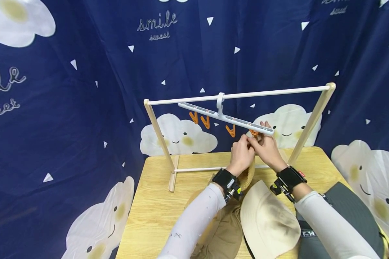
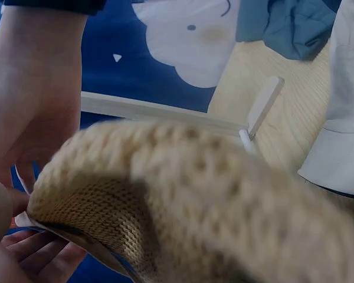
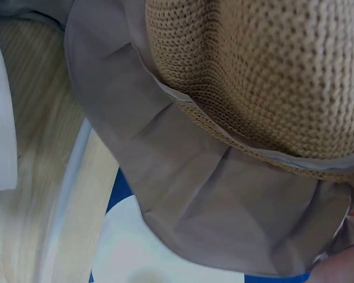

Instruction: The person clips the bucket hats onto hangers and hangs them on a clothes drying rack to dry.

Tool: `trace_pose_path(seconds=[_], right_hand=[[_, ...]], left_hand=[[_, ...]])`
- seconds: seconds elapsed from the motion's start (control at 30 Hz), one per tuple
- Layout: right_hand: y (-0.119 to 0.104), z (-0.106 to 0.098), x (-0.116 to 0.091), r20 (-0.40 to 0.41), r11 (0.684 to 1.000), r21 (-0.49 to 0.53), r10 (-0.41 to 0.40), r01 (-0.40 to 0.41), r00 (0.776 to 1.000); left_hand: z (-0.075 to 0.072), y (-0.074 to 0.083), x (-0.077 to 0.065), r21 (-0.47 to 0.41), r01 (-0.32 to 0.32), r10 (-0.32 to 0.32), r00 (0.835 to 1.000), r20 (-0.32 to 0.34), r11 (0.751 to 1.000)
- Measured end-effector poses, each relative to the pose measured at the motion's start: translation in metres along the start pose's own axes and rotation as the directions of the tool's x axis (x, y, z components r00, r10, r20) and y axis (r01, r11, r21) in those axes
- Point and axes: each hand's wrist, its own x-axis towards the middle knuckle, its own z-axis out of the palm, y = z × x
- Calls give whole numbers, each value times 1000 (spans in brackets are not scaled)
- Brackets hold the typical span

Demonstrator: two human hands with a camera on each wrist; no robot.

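Observation:
Straight below the right end of a white hanger [image 1: 227,118], my two hands meet. My left hand [image 1: 242,155] pinches the edge of a tan woven straw hat [image 2: 118,200], which hangs beneath it. Beside it, my right hand [image 1: 268,150] grips an orange clip [image 1: 254,132] under the hanger, some fingers passing behind the bar. From the right wrist view, the hat has a wide brown fabric brim [image 3: 200,183] and a hollow woven crown [image 3: 271,76]. The fingertips partly cover the clip, so its bite on the brim is hidden.
A white rail [image 1: 275,93] on wooden legs carries the hanger. Several more orange clips [image 1: 205,122] dangle from it. On the wooden table [image 1: 149,201] lie a cream bucket hat [image 1: 267,219], a brown hat [image 1: 225,233] and a dark grey hat [image 1: 350,212]. A blue curtain [image 1: 194,57] hangs behind.

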Motion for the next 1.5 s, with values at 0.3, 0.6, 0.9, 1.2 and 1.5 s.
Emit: trace_pose_path(seconds=[0.3,0.6,0.9,1.2,1.5], right_hand=[[1,0,-12,-6,998,-58,-4,3,1000],[-11,-2,-26,40,993,-108,52,-47,998],[-24,3,-38,-10,995,-96,11,-12,1000],[-36,18,-36,-67,995,-13,-97,96,993],[-34,44,-16,-2,998,59,-7,7,1000]], left_hand=[[-2,-8,-7,-25,-26,27,999,41,999],[-27,-26,-10,-80,-109,119,983,141,991],[-64,-59,-20,-157,-99,133,966,223,983],[-90,-107,-49,-93,-27,52,958,281,995],[-93,-175,-86,9,42,-42,919,392,999]])
